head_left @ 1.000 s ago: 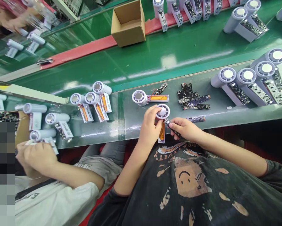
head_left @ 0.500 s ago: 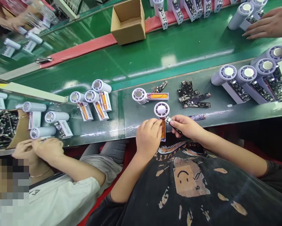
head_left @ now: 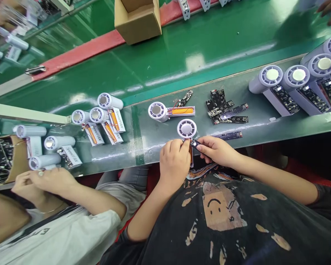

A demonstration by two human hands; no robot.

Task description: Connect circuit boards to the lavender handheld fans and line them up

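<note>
Live from the head view: the left hand [head_left: 174, 163] has its fingers closed around a round white plastic fan housing [head_left: 187, 129], lying at the near edge of the grey-green bench mat [head_left: 143, 158]. The right hand [head_left: 216, 151] pinches a slim black circuit board [head_left: 195, 143] between fingertips, right beside it.

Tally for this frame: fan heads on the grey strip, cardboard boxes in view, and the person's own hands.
Fan heads lying on the grey strip: 11
Fan head held by the left hand: 1
Cardboard boxes: 2
Person's own hands: 2, counting the right hand, which pinches a circuit board
Total: 16
</note>
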